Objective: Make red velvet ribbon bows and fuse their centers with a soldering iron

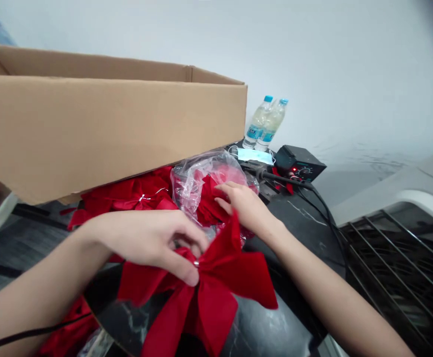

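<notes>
Loops of deep red, matt fabric fan out from the red bow (pixel 235 277) in the lower centre of the frame. One loop spreads right, another left, and two tails hang toward the bottom edge over the dark marbled desk (pixel 264 332). A thin silver wire tie (pixel 196 264) cinches its middle. The left grip (pixel 153 243) is pressed together on that middle, thumb and fingertips pinching the bow at the tie. The right grip (pixel 244 206), just above the bow, lays its fingers on more red fabric at the mouth of a crumpled clear plastic bag (pixel 197 176); whether it pinches anything cannot be told. Left of the bag lies a heap of red bows (pixel 135 196), partly under a large cardboard box (pixel 108 124) that fills the upper left. Right of centre near the top stand two water bottles (pixel 265 121), with a light blue face mask (pixel 255 156) and a black control unit (pixel 300 166) showing a red light close by. A black cable (pixel 322 208) crosses the desk, and a wire rack (pixel 398 248) sits at the right.
</notes>
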Motion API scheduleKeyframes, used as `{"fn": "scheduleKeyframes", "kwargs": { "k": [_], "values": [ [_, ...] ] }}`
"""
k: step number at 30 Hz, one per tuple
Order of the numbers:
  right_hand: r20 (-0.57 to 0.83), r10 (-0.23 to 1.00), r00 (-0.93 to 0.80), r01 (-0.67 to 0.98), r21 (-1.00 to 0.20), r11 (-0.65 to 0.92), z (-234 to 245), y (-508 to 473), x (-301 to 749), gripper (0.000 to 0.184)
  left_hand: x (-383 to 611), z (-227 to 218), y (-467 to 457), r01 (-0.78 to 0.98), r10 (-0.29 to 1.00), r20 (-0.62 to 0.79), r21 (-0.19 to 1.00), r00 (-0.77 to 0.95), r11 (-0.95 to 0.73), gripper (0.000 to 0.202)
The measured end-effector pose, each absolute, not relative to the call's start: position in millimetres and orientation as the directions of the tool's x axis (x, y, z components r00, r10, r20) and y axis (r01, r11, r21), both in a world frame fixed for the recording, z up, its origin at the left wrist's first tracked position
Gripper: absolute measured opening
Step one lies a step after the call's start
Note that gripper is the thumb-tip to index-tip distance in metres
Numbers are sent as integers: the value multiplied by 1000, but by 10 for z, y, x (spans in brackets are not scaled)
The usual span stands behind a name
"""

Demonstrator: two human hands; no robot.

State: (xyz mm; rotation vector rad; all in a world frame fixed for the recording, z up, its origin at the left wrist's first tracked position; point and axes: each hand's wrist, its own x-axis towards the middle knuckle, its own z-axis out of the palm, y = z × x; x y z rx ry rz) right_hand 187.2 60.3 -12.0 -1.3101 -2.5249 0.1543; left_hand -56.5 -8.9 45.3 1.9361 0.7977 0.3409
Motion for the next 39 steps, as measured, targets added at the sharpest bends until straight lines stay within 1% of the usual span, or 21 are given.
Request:
{"fn": "scheduleKeyframes", "kwargs": {
  "k": [1,2,3,5,7,9,10,12,14,16,18,19,22,24,27,31,34,36,39],
  "values": [
    [210,814,-541,787,-214,579,-173,629,1848,22,-432,387,-15,413,568,-226,883,791,-223,26],
    [215,816,-537,792,-204,575,-215,642,1835,23,-321,306,42,438,543,-287,883,789,-169,29],
    [219,819,-531,797,-199,570,-247,647,1831,24,-237,220,79,452,536,-305,876,787,-166,30],
    [234,827,-512,805,-205,556,-286,650,1842,27,-147,71,96,445,577,-251,868,777,-222,30],
    [259,841,-476,814,-233,532,-308,663,1862,25,-137,-9,60,435,610,-183,851,771,-294,27],
    [288,856,-430,816,-282,505,-327,689,1882,21,-165,-20,17,420,659,-141,861,739,-286,30],
    [300,861,-411,810,-313,496,-338,705,1891,19,-180,-13,4,400,696,-133,886,705,-235,33],
    [318,867,-384,786,-380,488,-358,734,1908,17,-198,-2,5,319,783,-141,945,606,-76,34],
    [335,867,-370,747,-447,492,-369,749,1925,15,-192,-19,36,220,846,-174,973,505,69,28],
    [356,863,-358,701,-508,500,-358,745,1942,15,-167,-63,80,168,881,-206,975,427,146,24],
    [375,858,-352,657,-554,512,-325,719,1956,18,-132,-117,121,131,915,-207,976,346,172,25],
    [384,855,-348,634,-576,516,-301,698,1961,19,-115,-144,137,112,933,-199,979,299,173,28],
    [383,858,-341,541,-667,513,-223,615,1967,15,-71,-207,167,73,972,-144,988,187,133,49],
    [372,862,-343,482,-718,502,-184,557,1961,11,-44,-230,173,65,980,-119,992,158,110,52],
    [359,866,-349,453,-744,491,-169,492,1946,9,-8,-242,173,18,988,-110,994,109,108,46],
    [315,885,-344,405,-800,442,-193,473,1933,7,16,-264,189,-48,994,-95,994,63,98,45],
    [254,913,-319,345,-866,362,-200,485,1938,10,12,-299,215,-89,996,-79,993,44,83,32],
    [234,926,-295,302,-897,322,-195,495,1947,14,8,-319,227,-81,997,-75,994,29,77,26],
    [245,937,-247,222,-927,301,-182,509,1959,19,11,-334,233,-34,998,-64,997,28,65,26]
  ]
}}
